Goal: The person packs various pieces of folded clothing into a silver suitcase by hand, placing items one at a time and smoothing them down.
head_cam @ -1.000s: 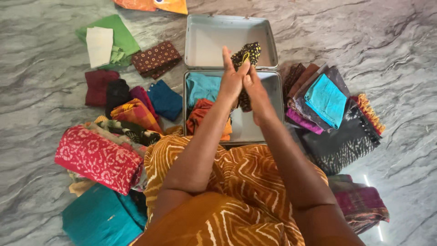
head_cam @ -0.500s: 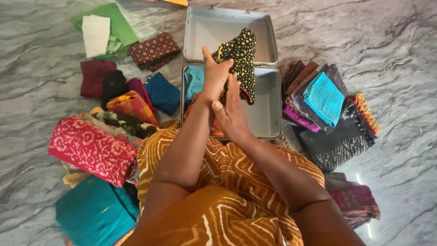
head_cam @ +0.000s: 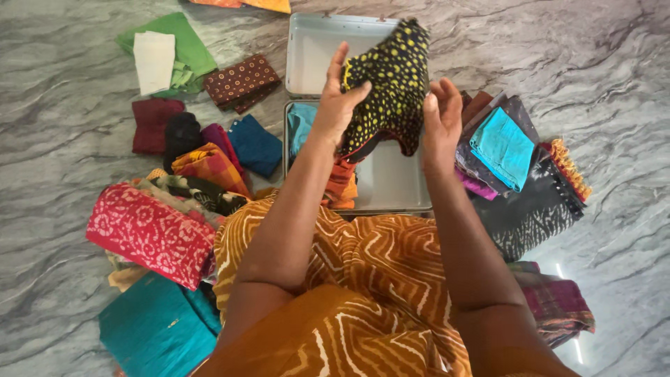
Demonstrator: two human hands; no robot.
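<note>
My left hand (head_cam: 338, 102) grips the left edge of a black cloth with yellow dots (head_cam: 388, 87), held up over an open grey metal case (head_cam: 394, 183). My right hand (head_cam: 441, 120) is raised at the cloth's right edge with its fingers curled near the fabric, apart from it or just touching; I cannot tell which. Inside the case lie a folded teal cloth (head_cam: 300, 122) and an orange cloth (head_cam: 340, 184). The case's lid (head_cam: 314, 56) lies flat behind it.
Folded cloths lie on the grey marble floor: a red printed bundle (head_cam: 150, 234), a teal bundle (head_cam: 155, 332), a green and white pile (head_cam: 164, 52) and a brown dotted piece (head_cam: 241, 82) on the left; a dark stack topped with turquoise (head_cam: 504, 148) on the right.
The dotted cloth has been lifted higher and spread wider. My right hand has moved from below the cloth up to its right edge. My left hand stays on the cloth.
</note>
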